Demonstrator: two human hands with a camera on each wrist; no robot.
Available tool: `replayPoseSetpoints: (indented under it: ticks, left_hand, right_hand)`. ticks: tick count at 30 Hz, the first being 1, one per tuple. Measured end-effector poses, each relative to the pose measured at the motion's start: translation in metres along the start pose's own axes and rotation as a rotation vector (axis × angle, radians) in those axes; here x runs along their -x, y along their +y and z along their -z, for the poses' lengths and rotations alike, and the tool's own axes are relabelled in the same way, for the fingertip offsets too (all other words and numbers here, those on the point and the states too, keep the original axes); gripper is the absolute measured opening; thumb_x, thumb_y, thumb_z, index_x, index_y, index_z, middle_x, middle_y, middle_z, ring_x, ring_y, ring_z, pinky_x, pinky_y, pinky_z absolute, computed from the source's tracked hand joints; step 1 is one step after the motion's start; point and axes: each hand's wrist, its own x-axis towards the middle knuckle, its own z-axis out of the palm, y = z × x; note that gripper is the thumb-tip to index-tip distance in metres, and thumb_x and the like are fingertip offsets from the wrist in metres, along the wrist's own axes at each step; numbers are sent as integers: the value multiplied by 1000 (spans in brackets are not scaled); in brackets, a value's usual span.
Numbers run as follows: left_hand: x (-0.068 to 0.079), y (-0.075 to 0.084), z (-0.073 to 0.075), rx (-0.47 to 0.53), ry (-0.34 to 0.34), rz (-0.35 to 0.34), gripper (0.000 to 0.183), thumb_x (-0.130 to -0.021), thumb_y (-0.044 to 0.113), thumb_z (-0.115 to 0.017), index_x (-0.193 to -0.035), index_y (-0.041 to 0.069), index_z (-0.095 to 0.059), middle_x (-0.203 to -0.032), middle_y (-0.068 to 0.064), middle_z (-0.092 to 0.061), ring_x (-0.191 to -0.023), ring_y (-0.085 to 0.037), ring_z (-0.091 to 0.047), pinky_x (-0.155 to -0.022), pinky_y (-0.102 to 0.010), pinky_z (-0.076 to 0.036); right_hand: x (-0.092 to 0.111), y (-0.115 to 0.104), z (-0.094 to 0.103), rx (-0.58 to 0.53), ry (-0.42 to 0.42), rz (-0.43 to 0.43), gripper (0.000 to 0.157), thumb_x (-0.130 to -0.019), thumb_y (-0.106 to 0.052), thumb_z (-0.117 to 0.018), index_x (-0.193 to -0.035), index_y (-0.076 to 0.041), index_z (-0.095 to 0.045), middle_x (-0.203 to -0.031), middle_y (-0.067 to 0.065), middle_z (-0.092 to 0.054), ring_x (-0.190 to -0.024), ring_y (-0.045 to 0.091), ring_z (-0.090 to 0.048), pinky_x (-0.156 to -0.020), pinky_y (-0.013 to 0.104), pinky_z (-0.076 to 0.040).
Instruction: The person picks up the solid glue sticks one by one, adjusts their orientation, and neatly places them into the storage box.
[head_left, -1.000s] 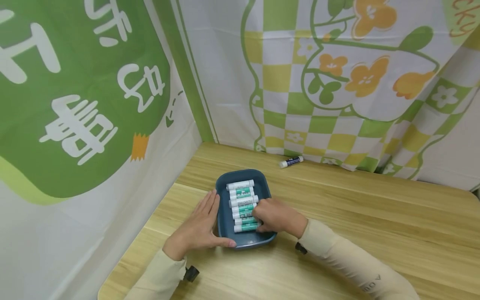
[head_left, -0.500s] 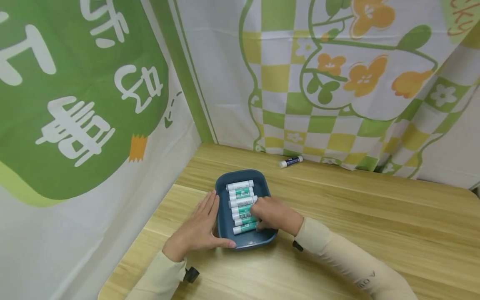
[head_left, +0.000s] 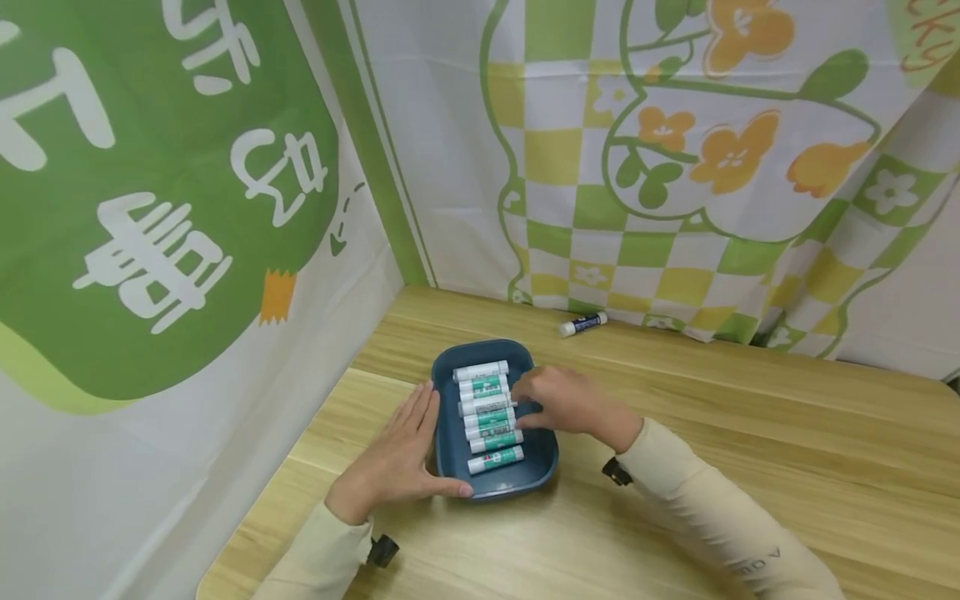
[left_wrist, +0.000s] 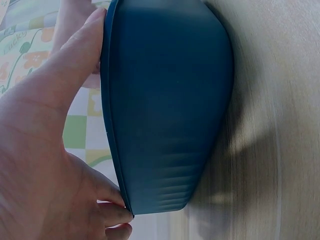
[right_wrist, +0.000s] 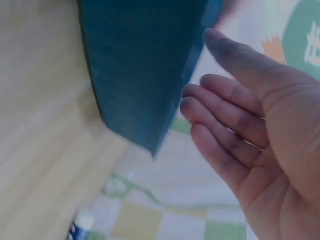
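A dark blue plastic tray (head_left: 536,468) holds a column of white and green glue sticks (head_left: 491,419), most lying side by side. The nearest glue stick (head_left: 496,460) lies slightly tilted with a small gap from the others. My left hand (head_left: 397,454) rests against the tray's left side, fingers straight along the rim and thumb on the front rim. In the left wrist view the thumb and fingertips touch that rim. Over the right rim is my right hand (head_left: 564,402), fingertips at the right ends of the middle sticks. The right wrist view shows its fingers loosely bent, holding nothing.
One glue stick with a dark blue label (head_left: 582,324) lies on the wooden table (head_left: 720,417) by the back edge. A printed green and white cloth (head_left: 570,208) hangs behind, and another cloth (head_left: 187,208) hangs along the left side.
My right hand has released the nearest glue stick, which now sits apart and fully visible. That hand has moved back and slightly right, its fingers opening. My left hand stays on the tray.
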Motion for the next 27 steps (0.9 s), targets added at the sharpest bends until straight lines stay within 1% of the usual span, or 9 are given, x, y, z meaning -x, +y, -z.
replayPoseSetpoints:
  ticks: [3, 6, 10, 15, 17, 20, 22, 24, 27]
  left_hand:
    - [0, 0, 0, -6, 5, -1, 146, -73, 82, -77, -166, -7, -9, -177, -26, 1, -166, -43, -3, -134, -59, -15]
    - [0, 1, 0, -14, 7, -7, 146, -74, 83, -76, -166, -7, -9, -177, -26, 1, -166, -43, -3, -134, -58, -15]
    - [0, 1, 0, -15, 7, -12, 146, -73, 82, -77, -166, -7, -9, -176, -26, 0, -166, -43, -3, -134, -59, -16]
    - [1, 1, 0, -10, 6, -11, 145, -74, 81, -77, -166, -8, -9, -176, -27, 1, -166, -43, -3, -134, -59, -15]
    - [1, 1, 0, -11, 8, -12, 145, -74, 81, -77, -166, -7, -9, -176, -26, 1, -166, -43, -3, -134, -59, -15]
    - [0, 1, 0, -16, 10, -14, 145, -74, 82, -77, -166, -8, -9, -176, -27, 1, -166, -43, -3, -134, -59, -15]
    - [0, 0, -1, -20, 10, -14, 145, -74, 82, -76, -166, -7, -9, -176, -27, 1, -166, -43, -2, -134, -59, -15]
    - [0, 0, -1, -21, 8, -14, 145, -74, 82, -76, -166, -8, -9, -176, -27, 1, -166, -43, -2, -134, -58, -14]
    - [0, -1, -1, -19, 4, -7, 145, -74, 82, -76, -166, -7, -8, -176, -26, 2, -166, -43, -2, -134, -58, -15]
  right_hand:
    - [7, 12, 14, 3, 98, 4, 34, -90, -23, -86, -112, 1, -79, -108, 14, -80, -97, 24, -77, -83, 37, -65]
    - [16, 28, 25, 7, 127, -68, 38, -90, -22, -86, -117, 4, -78, -114, 17, -80, -105, 30, -77, -90, 43, -65]
    - [26, 54, 32, -4, 109, -180, 42, -92, -21, -84, -122, 6, -74, -121, 22, -77, -111, 36, -75, -94, 49, -63]
    - [36, 90, 33, 44, 124, -248, 46, -90, -21, -85, -125, 6, -74, -121, 24, -77, -106, 38, -76, -91, 52, -63]
    - [38, 103, 33, 61, 101, -297, 48, -91, -21, -85, -129, 6, -72, -124, 24, -76, -108, 39, -75, -93, 52, -62]
    - [41, 119, 32, 60, 40, -378, 54, -95, -22, -81, -137, 9, -64, -131, 29, -71, -109, 41, -74, -97, 53, -61]
    - [41, 130, 31, 41, 8, -423, 58, -97, -22, -78, -142, 11, -60, -135, 32, -67, -105, 41, -75, -100, 54, -60]
    - [39, 139, 29, 22, -3, -445, 61, -98, -21, -78, -144, 12, -56, -136, 33, -66, -103, 41, -75, -102, 55, -59]
    - [37, 154, 23, 9, 5, -453, 62, -97, -18, -78, -145, 13, -54, -139, 34, -64, -113, 44, -72, -106, 56, -56]
